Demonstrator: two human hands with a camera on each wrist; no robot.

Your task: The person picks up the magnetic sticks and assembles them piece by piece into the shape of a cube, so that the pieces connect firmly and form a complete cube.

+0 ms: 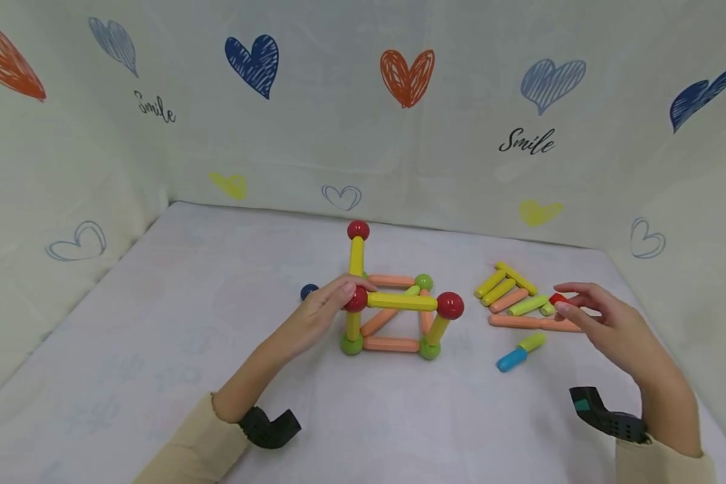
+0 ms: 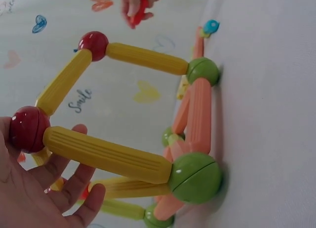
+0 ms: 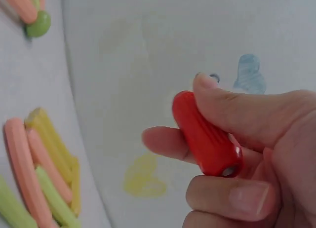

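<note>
A frame of magnetic rods and balls stands on the table, with yellow rods (image 1: 402, 300) above, salmon rods (image 1: 391, 344) below and green balls (image 1: 351, 345) at its bottom corners. Red balls (image 1: 450, 305) top it. My left hand (image 1: 314, 317) holds the frame at its near left red ball (image 2: 30, 129), fingers reaching behind the yellow rod (image 2: 106, 154). Off to the right, my right hand (image 1: 605, 323) pinches a short red rod (image 3: 207, 134) between thumb and fingers, raised over the loose rods.
Loose yellow rods (image 1: 497, 290), salmon rods (image 1: 514, 321) and lime rods (image 1: 528, 306) lie at the right. Nearer, a blue rod (image 1: 511, 359) touches a lime one. A dark blue ball (image 1: 308, 291) sits left of the frame. Printed cloth walls (image 1: 448, 148) border the table.
</note>
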